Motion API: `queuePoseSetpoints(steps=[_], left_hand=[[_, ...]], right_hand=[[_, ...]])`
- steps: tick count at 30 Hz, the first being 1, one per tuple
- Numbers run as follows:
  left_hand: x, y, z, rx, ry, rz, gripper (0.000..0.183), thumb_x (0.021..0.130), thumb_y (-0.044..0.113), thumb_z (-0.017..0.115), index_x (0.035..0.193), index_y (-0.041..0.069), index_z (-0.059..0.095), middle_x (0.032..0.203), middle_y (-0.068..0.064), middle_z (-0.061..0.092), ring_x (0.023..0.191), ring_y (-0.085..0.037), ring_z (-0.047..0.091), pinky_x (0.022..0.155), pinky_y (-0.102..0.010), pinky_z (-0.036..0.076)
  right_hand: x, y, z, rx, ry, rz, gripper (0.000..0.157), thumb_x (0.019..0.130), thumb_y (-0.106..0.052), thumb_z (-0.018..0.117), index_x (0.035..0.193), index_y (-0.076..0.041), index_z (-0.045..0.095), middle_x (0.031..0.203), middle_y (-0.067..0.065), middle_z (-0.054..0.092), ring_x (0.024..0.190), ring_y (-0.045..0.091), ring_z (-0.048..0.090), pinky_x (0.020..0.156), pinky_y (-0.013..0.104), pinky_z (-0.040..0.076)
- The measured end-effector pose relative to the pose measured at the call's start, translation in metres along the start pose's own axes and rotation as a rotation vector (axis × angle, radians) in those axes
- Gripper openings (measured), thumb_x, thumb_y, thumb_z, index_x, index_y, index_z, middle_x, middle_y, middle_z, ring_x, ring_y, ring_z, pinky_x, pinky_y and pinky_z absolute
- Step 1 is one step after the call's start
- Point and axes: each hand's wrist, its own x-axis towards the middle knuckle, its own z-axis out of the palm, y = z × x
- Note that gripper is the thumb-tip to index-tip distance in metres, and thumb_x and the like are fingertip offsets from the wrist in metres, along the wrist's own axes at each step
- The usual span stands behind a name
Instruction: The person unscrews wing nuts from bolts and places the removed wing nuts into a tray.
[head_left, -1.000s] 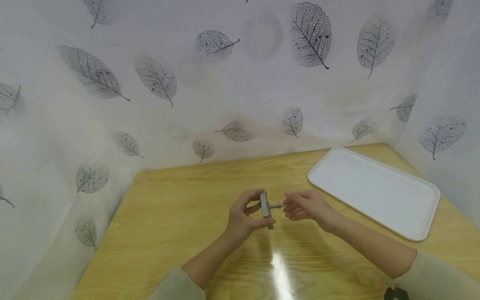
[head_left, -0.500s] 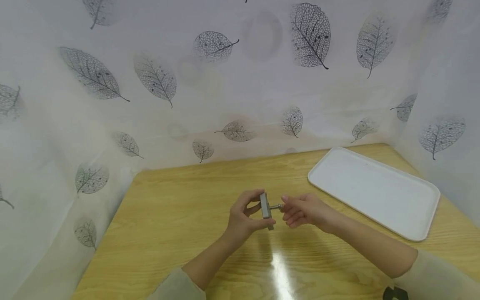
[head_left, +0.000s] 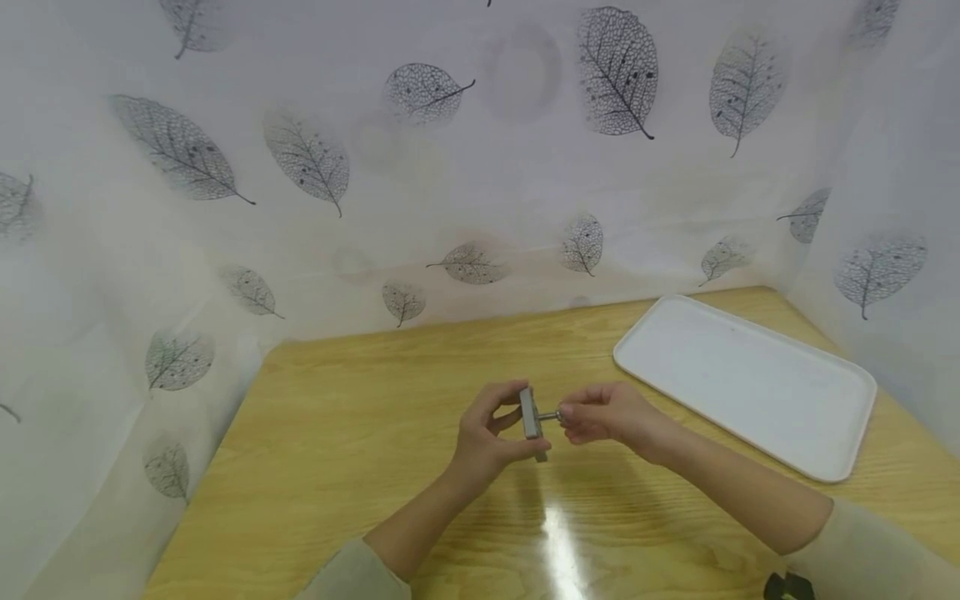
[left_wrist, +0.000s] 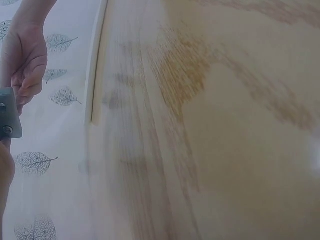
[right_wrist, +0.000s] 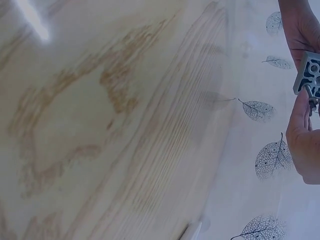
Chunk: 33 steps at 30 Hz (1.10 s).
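Observation:
A grey metal block [head_left: 529,413], flat with holes and hollows in its face [right_wrist: 311,74], stands on edge above the table. My left hand [head_left: 482,432] grips it by its upper and lower edges, thumb below and fingers above. From its right side sticks out a bolt [head_left: 548,415]. My right hand [head_left: 617,419] pinches the bolt's outer end between thumb and fingers, which partly cover it. In the left wrist view the block [left_wrist: 10,116] shows at the left edge, with a round fastener [left_wrist: 7,130] in its lower corner.
A white rectangular tray [head_left: 750,383] lies at the right rear of the wooden table [head_left: 360,433]. Leaf-printed white cloth [head_left: 450,183] hangs behind and at both sides. A small black object [head_left: 789,586] shows by the right sleeve.
My right thumb and fingers, loosely spread at the bolt's tip a second ago, have shifted slightly left and closed on its end. The left hand and the block have stayed nearly still.

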Motion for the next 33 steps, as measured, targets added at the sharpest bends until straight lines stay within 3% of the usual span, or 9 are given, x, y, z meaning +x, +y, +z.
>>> queuePoseSetpoints(steps=[5, 10, 13, 18, 21, 26, 29, 33], left_hand=[[0.000, 0.001, 0.000, 0.003, 0.011, -0.018, 0.070, 0.065, -0.011, 0.080, 0.127, -0.002, 0.048, 0.120, -0.023, 0.050, 0.110, -0.017, 0.053, 0.099, -0.033, 0.051], [-0.001, 0.002, -0.001, -0.001, 0.012, -0.037, 0.071, 0.065, -0.011, 0.079, 0.128, -0.001, 0.048, 0.120, -0.021, 0.050, 0.111, -0.019, 0.053, 0.100, -0.032, 0.051], [-0.001, 0.002, -0.001, -0.001, 0.005, -0.035, 0.070, 0.066, -0.010, 0.080, 0.128, -0.001, 0.048, 0.121, -0.023, 0.050, 0.111, -0.020, 0.052, 0.100, -0.032, 0.051], [0.001, 0.002, 0.000, -0.004, -0.007, 0.011, 0.070, 0.066, -0.008, 0.080, 0.128, -0.002, 0.047, 0.121, -0.025, 0.049, 0.110, -0.025, 0.052, 0.099, -0.034, 0.051], [0.002, 0.001, 0.000, 0.000, -0.008, 0.031, 0.070, 0.067, -0.008, 0.080, 0.128, -0.002, 0.047, 0.121, -0.023, 0.049, 0.110, -0.023, 0.052, 0.099, -0.034, 0.052], [0.001, 0.001, 0.000, 0.004, -0.010, 0.031, 0.070, 0.066, -0.008, 0.081, 0.128, -0.003, 0.047, 0.121, -0.021, 0.050, 0.110, -0.026, 0.053, 0.098, -0.034, 0.052], [0.001, 0.001, 0.000, 0.005, -0.012, 0.029, 0.070, 0.066, -0.008, 0.080, 0.128, -0.002, 0.047, 0.121, -0.021, 0.050, 0.110, -0.027, 0.053, 0.098, -0.034, 0.052], [0.001, 0.000, 0.000, 0.001, -0.016, 0.029, 0.070, 0.067, -0.007, 0.080, 0.128, -0.002, 0.047, 0.121, -0.023, 0.049, 0.110, -0.028, 0.053, 0.099, -0.034, 0.052]], right_hand=[[0.001, 0.002, -0.002, -0.038, -0.020, -0.061, 0.043, 0.086, -0.013, 0.069, 0.116, 0.015, 0.053, 0.094, 0.009, 0.069, 0.089, 0.030, 0.068, 0.085, 0.040, 0.060], [0.000, 0.005, -0.003, -0.087, -0.031, -0.132, 0.043, 0.084, -0.010, 0.071, 0.116, 0.013, 0.055, 0.094, 0.006, 0.068, 0.087, 0.022, 0.067, 0.085, 0.037, 0.060], [-0.001, 0.005, -0.002, -0.171, -0.003, -0.180, 0.039, 0.083, -0.012, 0.073, 0.113, 0.009, 0.059, 0.096, 0.007, 0.068, 0.087, 0.017, 0.067, 0.084, 0.033, 0.060], [-0.003, 0.006, 0.001, -0.375, 0.072, -0.392, 0.024, 0.084, -0.009, 0.071, 0.104, 0.003, 0.066, 0.099, 0.015, 0.068, 0.085, 0.010, 0.066, 0.079, 0.026, 0.061], [-0.003, 0.009, 0.001, -0.477, 0.114, -0.543, 0.017, 0.082, -0.003, 0.071, 0.099, 0.000, 0.069, 0.094, 0.011, 0.070, 0.083, 0.006, 0.065, 0.075, 0.025, 0.061], [-0.001, 0.014, 0.000, -0.587, 0.147, -0.698, 0.016, 0.079, -0.001, 0.073, 0.095, -0.006, 0.071, 0.090, 0.004, 0.071, 0.082, 0.003, 0.065, 0.071, 0.024, 0.061], [-0.001, 0.015, 0.000, -0.583, 0.145, -0.696, 0.019, 0.079, 0.000, 0.073, 0.097, -0.004, 0.070, 0.092, 0.007, 0.071, 0.083, 0.007, 0.066, 0.072, 0.025, 0.062], [-0.003, 0.014, 0.001, -0.565, 0.151, -0.621, 0.031, 0.080, -0.005, 0.074, 0.109, 0.000, 0.065, 0.101, 0.012, 0.070, 0.087, 0.015, 0.068, 0.076, 0.026, 0.061]])
